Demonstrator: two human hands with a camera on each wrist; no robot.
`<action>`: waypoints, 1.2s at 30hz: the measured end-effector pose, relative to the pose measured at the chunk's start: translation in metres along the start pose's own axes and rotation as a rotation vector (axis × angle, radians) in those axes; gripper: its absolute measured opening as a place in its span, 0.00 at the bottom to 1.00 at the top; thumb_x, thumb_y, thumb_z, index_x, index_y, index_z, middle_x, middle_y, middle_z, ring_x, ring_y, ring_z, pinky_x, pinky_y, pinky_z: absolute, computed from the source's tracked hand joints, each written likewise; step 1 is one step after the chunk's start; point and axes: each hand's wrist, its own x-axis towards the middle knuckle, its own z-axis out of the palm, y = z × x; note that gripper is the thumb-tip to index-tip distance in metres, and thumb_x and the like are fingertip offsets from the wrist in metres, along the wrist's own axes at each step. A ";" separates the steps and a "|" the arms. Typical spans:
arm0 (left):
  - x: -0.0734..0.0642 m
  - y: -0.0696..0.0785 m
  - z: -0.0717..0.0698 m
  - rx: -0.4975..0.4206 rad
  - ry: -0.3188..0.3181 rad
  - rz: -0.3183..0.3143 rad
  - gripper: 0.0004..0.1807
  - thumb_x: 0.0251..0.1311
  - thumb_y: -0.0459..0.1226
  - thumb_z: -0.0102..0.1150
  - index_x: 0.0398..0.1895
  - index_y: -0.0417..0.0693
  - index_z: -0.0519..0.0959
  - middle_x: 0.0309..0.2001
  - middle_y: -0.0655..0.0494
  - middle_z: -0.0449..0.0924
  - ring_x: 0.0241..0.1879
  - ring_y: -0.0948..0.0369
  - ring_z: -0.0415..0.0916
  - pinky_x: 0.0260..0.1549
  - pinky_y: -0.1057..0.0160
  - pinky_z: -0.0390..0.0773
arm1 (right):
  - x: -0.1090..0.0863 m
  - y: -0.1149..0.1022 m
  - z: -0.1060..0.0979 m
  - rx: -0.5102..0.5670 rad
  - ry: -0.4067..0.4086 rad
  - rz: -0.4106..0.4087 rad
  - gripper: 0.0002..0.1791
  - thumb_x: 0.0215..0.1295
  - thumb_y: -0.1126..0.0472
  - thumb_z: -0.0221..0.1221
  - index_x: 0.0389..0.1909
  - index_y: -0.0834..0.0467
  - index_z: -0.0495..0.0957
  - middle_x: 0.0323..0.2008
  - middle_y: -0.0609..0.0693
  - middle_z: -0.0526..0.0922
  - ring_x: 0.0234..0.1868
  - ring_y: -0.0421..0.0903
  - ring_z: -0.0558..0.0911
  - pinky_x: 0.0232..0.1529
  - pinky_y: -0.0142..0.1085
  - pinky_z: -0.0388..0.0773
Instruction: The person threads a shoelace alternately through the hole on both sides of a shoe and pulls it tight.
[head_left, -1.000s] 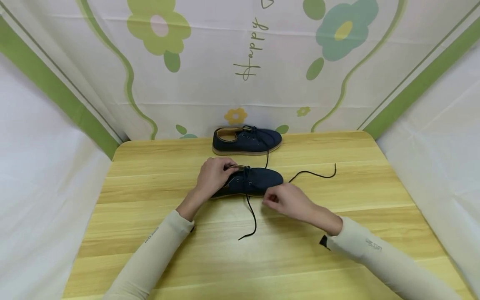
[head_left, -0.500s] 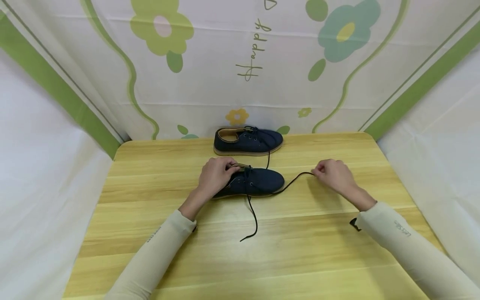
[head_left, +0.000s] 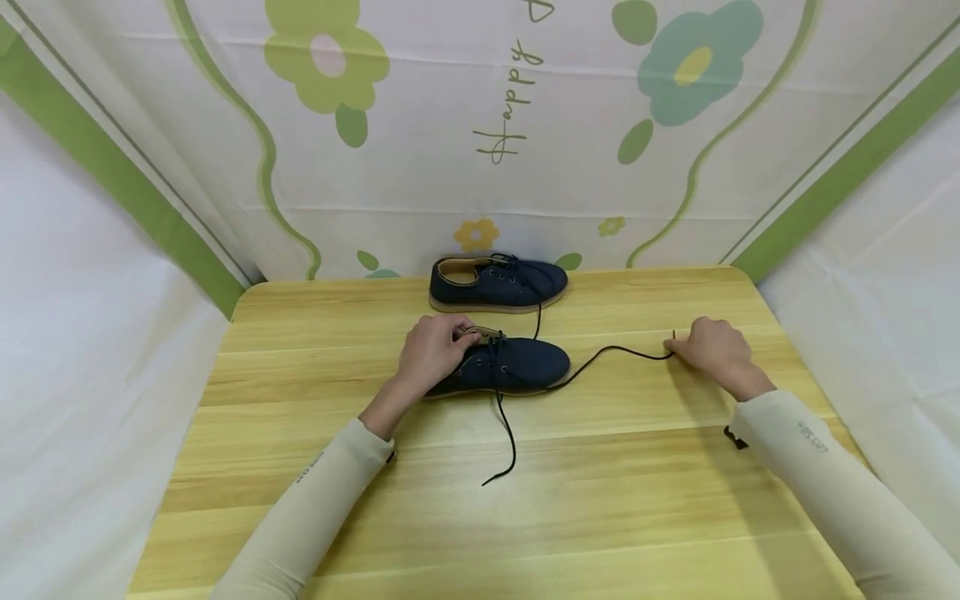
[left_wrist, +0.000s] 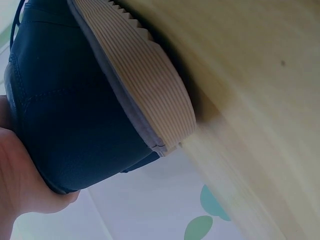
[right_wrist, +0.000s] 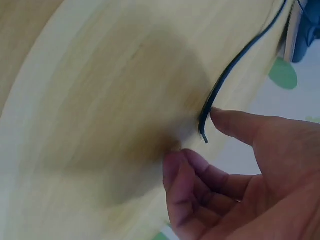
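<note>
A dark navy lace-up shoe lies in the middle of the table, its toe to the right. At its ankle opening, my left hand grips the upper; the left wrist view shows the navy heel and ribbed tan sole close up. One black shoelace runs right from the shoe, and its other end trails toward me. By the tip of the right-hand lace is my right hand. In the right wrist view its thumb touches or nearly touches the lace, with the fingertips apart from the thumb.
Behind this shoe stands a second navy shoe, near the table's back edge, its own lace hanging forward. The wooden table meets a white flower-printed curtain at the back, and white cloth hangs at both sides.
My right hand has moved from beside the shoe's toe to the right, along the lace to its tip, and its pinch has loosened. The left hand keeps its grip on the shoe.
</note>
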 end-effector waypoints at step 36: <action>0.002 -0.002 0.000 0.068 0.051 0.192 0.04 0.63 0.31 0.75 0.36 0.50 0.93 0.34 0.56 0.92 0.33 0.58 0.88 0.38 0.55 0.86 | 0.006 -0.062 -0.010 0.365 0.223 -0.356 0.09 0.73 0.65 0.64 0.44 0.67 0.89 0.35 0.59 0.91 0.33 0.53 0.90 0.27 0.28 0.77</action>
